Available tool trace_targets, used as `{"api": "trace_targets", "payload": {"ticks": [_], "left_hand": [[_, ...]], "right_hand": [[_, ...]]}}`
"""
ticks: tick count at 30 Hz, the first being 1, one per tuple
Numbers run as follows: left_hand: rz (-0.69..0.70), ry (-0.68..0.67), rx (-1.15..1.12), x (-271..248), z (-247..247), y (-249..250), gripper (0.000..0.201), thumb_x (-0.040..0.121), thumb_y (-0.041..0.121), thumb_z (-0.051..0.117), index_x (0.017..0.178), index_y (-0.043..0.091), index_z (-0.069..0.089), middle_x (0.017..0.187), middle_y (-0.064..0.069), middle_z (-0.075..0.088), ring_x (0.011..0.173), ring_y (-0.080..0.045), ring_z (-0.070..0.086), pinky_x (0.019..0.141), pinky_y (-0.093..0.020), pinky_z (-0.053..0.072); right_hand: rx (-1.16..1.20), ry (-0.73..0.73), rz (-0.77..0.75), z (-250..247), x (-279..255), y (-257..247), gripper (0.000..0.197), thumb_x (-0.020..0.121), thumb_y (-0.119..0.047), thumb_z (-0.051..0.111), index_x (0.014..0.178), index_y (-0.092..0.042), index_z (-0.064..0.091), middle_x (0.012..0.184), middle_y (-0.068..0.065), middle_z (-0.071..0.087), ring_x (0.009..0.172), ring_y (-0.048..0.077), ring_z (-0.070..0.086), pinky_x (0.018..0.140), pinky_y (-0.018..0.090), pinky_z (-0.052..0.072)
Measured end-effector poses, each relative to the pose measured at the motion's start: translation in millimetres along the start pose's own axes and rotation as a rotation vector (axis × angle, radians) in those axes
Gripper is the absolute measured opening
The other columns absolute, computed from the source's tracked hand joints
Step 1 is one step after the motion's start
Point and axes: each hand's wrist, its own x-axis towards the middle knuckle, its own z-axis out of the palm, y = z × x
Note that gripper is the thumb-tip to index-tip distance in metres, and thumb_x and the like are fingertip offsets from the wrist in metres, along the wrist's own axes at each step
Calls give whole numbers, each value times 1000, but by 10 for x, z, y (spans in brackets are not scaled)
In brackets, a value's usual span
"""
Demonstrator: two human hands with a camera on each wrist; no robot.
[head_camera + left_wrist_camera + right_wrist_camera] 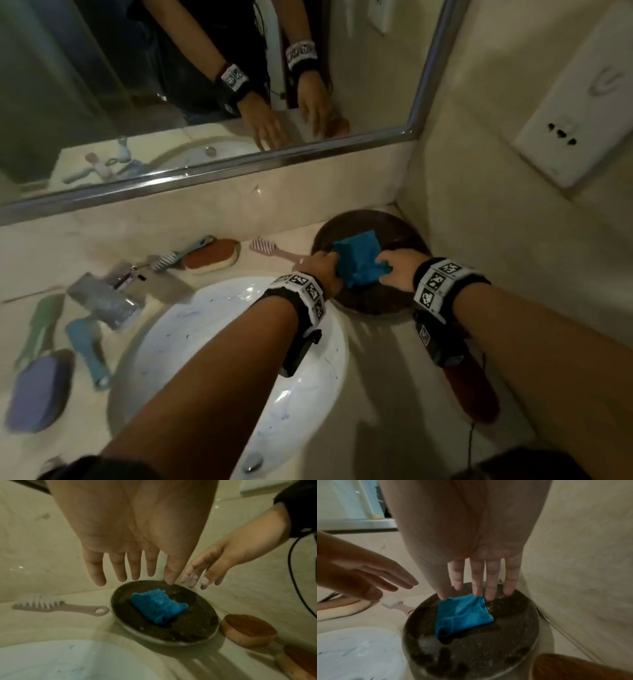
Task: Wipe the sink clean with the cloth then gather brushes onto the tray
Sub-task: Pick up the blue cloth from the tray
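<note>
A folded blue cloth (358, 260) lies on a dark round tray (363, 306) in the counter's back right corner. My left hand (322, 269) is at the cloth's left side, and in the left wrist view its fingers (135, 573) are straight, spread above the tray (197, 632), holding nothing. My right hand (399, 270) is at the cloth's right side. Its straight fingertips (477, 592) reach the far edge of the cloth (462, 616). The white sink (219, 329) carries blue smears. A pink brush (270, 249) lies left of the tray.
Several more brushes lie around the sink: a brown-topped one (210, 261), a striped one (168, 261), green (39, 329), blue (87, 346) and purple (37, 389) at the left, a red-brown one (476, 397) at the right. The faucet (109, 294) stands behind the basin. Wall and mirror close the corner.
</note>
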Motion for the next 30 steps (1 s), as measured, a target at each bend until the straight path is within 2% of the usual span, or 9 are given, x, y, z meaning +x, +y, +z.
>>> {"api": "trace_targets", "payload": {"ticks": [5, 8, 13, 18, 21, 25, 28, 30], "left_hand": [[51, -85, 16, 357, 302, 13, 56, 89, 32, 54, 141, 20, 35, 146, -7, 37, 131, -29, 40, 106, -44, 38], [46, -70, 34, 542, 396, -17, 56, 89, 30, 54, 141, 20, 36, 145, -6, 38, 131, -28, 39, 106, -45, 38], [11, -86, 48, 711, 563, -18, 59, 89, 33, 56, 142, 23, 33, 145, -6, 34, 132, -29, 35, 107, -45, 36], [-9, -43, 48, 798, 646, -13, 53, 86, 33, 62, 133, 22, 39, 144, -11, 26, 129, -33, 33, 105, -44, 37], [1, -12, 31, 831, 642, -11, 36, 89, 30, 58, 122, 20, 46, 134, -11, 33, 120, -32, 40, 100, -42, 41], [11, -15, -74, 836, 615, -32, 21, 92, 24, 52, 111, 17, 47, 126, -12, 37, 105, -33, 52, 93, -42, 46], [18, 18, -196, 791, 521, -27, 16, 93, 17, 49, 109, 15, 48, 121, -12, 46, 103, -32, 55, 91, -39, 45], [18, 56, -270, 721, 431, -23, 17, 92, 12, 49, 109, 11, 51, 114, -13, 56, 103, -30, 56, 85, -34, 43]], "right_hand": [[93, 30, -52, 170, 290, 30, 43, 92, -27, 53, 135, -21, 45, 136, 8, 47, 124, 24, 47, 106, 36, 39], [53, 38, -38, 231, 449, 52, 45, 91, -28, 53, 135, -26, 42, 137, 4, 43, 124, 24, 46, 104, 39, 41], [-18, 3, -11, 397, 643, 142, 50, 88, -28, 56, 136, -27, 40, 139, 6, 39, 123, 28, 46, 103, 43, 42], [-74, 31, -11, 478, 761, 197, 43, 88, -23, 57, 129, -26, 42, 134, 7, 35, 119, 30, 44, 96, 42, 46], [-67, 35, -6, 482, 818, 189, 30, 90, -19, 54, 119, -25, 47, 129, 7, 39, 115, 29, 46, 94, 42, 47], [-37, 36, -22, 444, 810, 189, 13, 92, -22, 51, 104, -22, 52, 118, 5, 47, 104, 25, 51, 86, 37, 46], [23, 58, -59, 385, 727, 174, 14, 91, -22, 53, 104, -20, 52, 113, 4, 52, 101, 23, 53, 87, 36, 47], [65, 42, -91, 340, 651, 142, 17, 90, -23, 56, 106, -19, 53, 112, 6, 56, 103, 24, 55, 88, 35, 47]]}}
